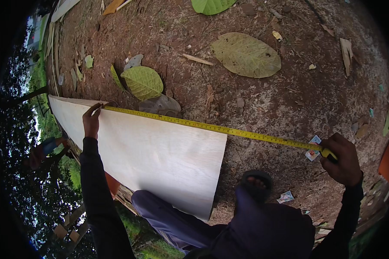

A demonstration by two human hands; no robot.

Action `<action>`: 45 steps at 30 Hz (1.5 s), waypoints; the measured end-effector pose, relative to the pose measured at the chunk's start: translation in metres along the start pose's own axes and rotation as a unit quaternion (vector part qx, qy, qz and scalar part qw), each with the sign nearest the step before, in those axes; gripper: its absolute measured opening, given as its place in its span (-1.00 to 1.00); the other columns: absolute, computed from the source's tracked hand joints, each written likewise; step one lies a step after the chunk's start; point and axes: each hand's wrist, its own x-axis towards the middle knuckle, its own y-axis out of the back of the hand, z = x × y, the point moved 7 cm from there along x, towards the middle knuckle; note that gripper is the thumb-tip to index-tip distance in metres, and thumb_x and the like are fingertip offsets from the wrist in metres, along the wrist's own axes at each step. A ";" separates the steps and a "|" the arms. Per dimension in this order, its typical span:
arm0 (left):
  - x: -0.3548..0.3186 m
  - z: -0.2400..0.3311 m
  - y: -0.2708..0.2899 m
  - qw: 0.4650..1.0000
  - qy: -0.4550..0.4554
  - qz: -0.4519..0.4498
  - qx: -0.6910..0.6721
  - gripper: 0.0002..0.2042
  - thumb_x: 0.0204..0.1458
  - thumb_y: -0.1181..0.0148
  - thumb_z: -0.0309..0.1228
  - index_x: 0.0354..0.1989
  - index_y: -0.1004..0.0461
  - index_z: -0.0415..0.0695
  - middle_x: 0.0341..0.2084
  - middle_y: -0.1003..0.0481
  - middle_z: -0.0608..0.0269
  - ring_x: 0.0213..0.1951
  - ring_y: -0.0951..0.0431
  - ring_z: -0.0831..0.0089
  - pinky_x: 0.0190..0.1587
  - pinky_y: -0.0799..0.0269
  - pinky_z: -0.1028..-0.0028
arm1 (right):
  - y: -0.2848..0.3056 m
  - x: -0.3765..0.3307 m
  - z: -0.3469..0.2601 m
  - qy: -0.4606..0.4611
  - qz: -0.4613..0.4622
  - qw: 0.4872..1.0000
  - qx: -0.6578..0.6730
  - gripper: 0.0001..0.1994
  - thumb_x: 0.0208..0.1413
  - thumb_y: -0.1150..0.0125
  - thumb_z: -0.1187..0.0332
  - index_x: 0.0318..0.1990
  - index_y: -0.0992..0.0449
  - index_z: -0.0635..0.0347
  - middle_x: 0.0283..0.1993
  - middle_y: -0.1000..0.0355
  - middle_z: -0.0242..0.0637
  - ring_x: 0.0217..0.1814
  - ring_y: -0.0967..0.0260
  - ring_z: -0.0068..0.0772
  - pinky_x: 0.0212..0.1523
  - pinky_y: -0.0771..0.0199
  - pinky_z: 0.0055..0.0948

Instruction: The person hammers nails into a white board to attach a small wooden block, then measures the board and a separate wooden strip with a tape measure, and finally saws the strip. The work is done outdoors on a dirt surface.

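Observation:
A pale plywood sheet (pixel 164 159) lies on the ground in front of me. The yellow blade of a tape measure (pixel 246 133) is stretched along its far edge and runs on past its right edge over the soil. At the blade's left end, my left hand (pixel 92 122) pinches the tip against the far edge of the plywood. Out to the right, my right hand (pixel 344 160) grips the black and yellow tape case, held off the sheet. A small colourful printed paper scrap (pixel 313 154) is partly behind the blade beside that hand.
Large leaves, including a broad dull green one (pixel 246 55) and a brighter one (pixel 143 83), are scattered beyond the plywood with wood splinters. My sandalled foot (pixel 257 180) is right of the sheet. Another person (pixel 45 151) is at the far left. Another paper scrap (pixel 285 197) lies near my leg.

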 end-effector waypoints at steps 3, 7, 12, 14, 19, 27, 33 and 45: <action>0.001 -0.001 0.001 1.000 -0.003 0.001 0.001 -0.68 0.21 -0.14 -0.55 0.12 -0.62 -0.27 0.05 -0.64 0.08 0.13 -0.58 0.32 0.26 -0.35 0.41 | 0.000 0.000 0.000 0.009 -0.001 1.000 -0.005 -0.65 -0.19 -0.39 0.44 -0.15 -0.63 0.26 -0.30 -0.43 -0.13 -0.32 -0.50 -0.02 -0.29 -0.47 -0.13; 0.001 -0.004 0.001 1.000 0.004 0.005 0.001 -0.68 0.21 -0.15 -0.55 0.12 -0.62 -0.26 0.05 -0.64 0.09 0.13 -0.58 0.32 0.26 -0.35 0.41 | 0.000 -0.001 0.002 0.012 0.002 1.000 -0.004 -0.66 -0.18 -0.39 0.43 -0.14 -0.62 0.26 -0.30 -0.42 -0.13 -0.33 -0.50 -0.02 -0.30 -0.46 -0.13; 0.000 0.000 -0.001 1.000 0.013 0.008 -0.005 -0.68 0.21 -0.15 -0.56 0.12 -0.62 -0.25 0.05 -0.64 0.10 0.13 -0.58 0.33 0.28 -0.35 0.41 | 0.000 -0.002 -0.001 0.009 0.000 1.000 0.000 -0.67 -0.16 -0.39 0.42 -0.15 -0.62 0.25 -0.31 -0.40 -0.13 -0.35 -0.49 -0.04 -0.31 -0.46 -0.14; -0.001 -0.001 0.000 1.000 0.014 0.009 -0.006 -0.68 0.21 -0.15 -0.56 0.12 -0.62 -0.26 0.05 -0.64 0.11 0.13 -0.58 0.34 0.28 -0.34 0.41 | 0.001 -0.002 -0.002 0.014 -0.001 1.000 0.000 -0.67 -0.16 -0.38 0.42 -0.15 -0.62 0.25 -0.31 -0.40 -0.13 -0.35 -0.49 -0.05 -0.32 -0.45 -0.15; 0.000 0.000 -0.001 1.000 0.016 0.000 -0.001 -0.66 0.21 -0.14 -0.54 0.15 -0.60 -0.27 0.08 -0.63 0.10 0.16 -0.55 0.34 0.31 -0.29 0.43 | 0.002 -0.004 -0.002 0.018 0.003 1.000 0.001 -0.67 -0.16 -0.38 0.43 -0.15 -0.62 0.25 -0.29 -0.42 -0.13 -0.33 -0.51 -0.05 -0.31 -0.47 -0.16; 0.000 -0.001 -0.001 1.000 0.008 -0.004 -0.006 -0.65 0.21 -0.14 -0.52 0.15 -0.60 -0.27 0.08 -0.63 0.10 0.15 -0.55 0.33 0.30 -0.29 0.43 | 0.004 -0.004 -0.006 0.013 -0.002 1.000 -0.004 -0.66 -0.18 -0.37 0.44 -0.15 -0.62 0.26 -0.29 -0.43 -0.12 -0.32 -0.51 -0.04 -0.30 -0.48 -0.16; -0.002 0.001 0.000 1.000 -0.005 0.007 -0.007 -0.68 0.22 -0.15 -0.55 0.13 -0.61 -0.28 0.03 -0.65 0.10 0.09 -0.59 0.37 0.24 -0.37 0.44 | 0.004 -0.005 -0.006 0.011 0.005 1.000 -0.004 -0.65 -0.19 -0.37 0.45 -0.15 -0.62 0.26 -0.29 -0.42 -0.12 -0.33 -0.50 -0.03 -0.30 -0.47 -0.15; 0.003 -0.005 0.000 1.000 0.006 0.012 -0.002 -0.68 0.22 -0.16 -0.54 0.13 -0.62 -0.25 0.05 -0.64 0.10 0.12 -0.58 0.35 0.27 -0.34 0.43 | 0.004 -0.004 -0.006 0.020 0.012 1.000 0.001 -0.66 -0.19 -0.36 0.44 -0.15 -0.61 0.26 -0.31 -0.41 -0.12 -0.33 -0.49 -0.04 -0.30 -0.46 -0.14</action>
